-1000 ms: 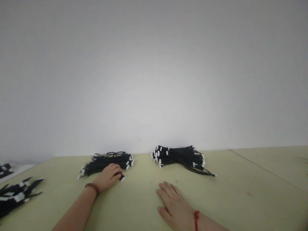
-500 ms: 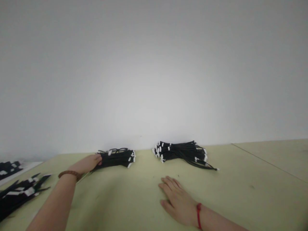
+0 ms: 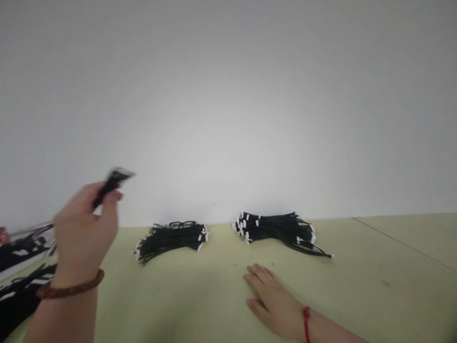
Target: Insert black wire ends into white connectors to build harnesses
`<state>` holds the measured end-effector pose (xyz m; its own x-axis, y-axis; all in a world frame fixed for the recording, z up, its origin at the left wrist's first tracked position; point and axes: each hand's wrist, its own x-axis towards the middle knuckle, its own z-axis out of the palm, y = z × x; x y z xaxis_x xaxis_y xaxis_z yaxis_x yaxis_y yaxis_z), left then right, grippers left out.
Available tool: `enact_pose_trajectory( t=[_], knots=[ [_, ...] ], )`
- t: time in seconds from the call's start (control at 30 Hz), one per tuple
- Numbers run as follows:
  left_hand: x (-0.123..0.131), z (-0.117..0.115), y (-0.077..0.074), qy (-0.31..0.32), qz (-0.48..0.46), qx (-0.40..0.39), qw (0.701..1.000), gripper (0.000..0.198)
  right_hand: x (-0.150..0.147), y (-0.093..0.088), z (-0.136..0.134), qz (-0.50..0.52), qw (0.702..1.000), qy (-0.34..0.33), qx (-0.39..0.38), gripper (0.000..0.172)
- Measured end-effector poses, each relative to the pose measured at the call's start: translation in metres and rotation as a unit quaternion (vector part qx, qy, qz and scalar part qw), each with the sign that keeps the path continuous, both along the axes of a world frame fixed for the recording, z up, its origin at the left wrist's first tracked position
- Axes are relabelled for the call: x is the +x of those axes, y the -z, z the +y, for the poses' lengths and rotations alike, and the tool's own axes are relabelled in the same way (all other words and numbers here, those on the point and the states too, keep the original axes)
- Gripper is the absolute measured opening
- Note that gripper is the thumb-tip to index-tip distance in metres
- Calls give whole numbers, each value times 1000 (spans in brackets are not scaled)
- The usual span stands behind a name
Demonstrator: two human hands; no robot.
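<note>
Cable (image 3: 110,183) raised in the left hand (image 3: 84,233), right hand (image 3: 273,300) flat on the bench (image 3: 178,295)

Short and black, the cable sits pinched between the left thumb and fingers, high above the bench at the left of the frame. Its long axis tilts up and to the right, and its far end, with a pale tip, points toward the upper right. Motion blur hides the exact shape of that end. The left hand is mostly closed around this one piece, with a brown beaded bracelet (image 3: 69,284) on the wrist.

The right hand lies palm down in the lower middle of the frame, fingers loosely spread, holding nothing. A red string (image 3: 306,324) circles its wrist. Nearest to it, across a stretch of matte pale-green bench, is a right-hand bundle (image 3: 274,232) of thin black wires with small white ends, lying crosswise along the far edge, a few loose strands trailing to the right.

Just left of that, well apart from it, lies a similar left-hand bundle (image 3: 169,239), also crosswise, its strands fanning toward the lower left. What look like black-framed glasses (image 3: 182,224) sit at its far side. More black cables with white tabs (image 3: 21,300) lie at the lower left edge, partly behind the raised wrist.
</note>
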<state>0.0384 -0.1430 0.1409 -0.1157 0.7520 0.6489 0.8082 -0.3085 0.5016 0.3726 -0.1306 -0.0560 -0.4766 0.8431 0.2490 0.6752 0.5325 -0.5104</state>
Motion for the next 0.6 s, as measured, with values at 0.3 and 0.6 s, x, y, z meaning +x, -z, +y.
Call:
enact_pose_trajectory(
  t=[0.3, 0.6],
  knots=[
    [144, -2, 17, 340, -140, -33, 930, 14, -16, -141, -13, 248, 961, -104, -68, 48],
    [145, -10, 23, 423, 2, -177, 889, 31, 10, -183, -28, 423, 903, -52, -57, 33]
  ],
)
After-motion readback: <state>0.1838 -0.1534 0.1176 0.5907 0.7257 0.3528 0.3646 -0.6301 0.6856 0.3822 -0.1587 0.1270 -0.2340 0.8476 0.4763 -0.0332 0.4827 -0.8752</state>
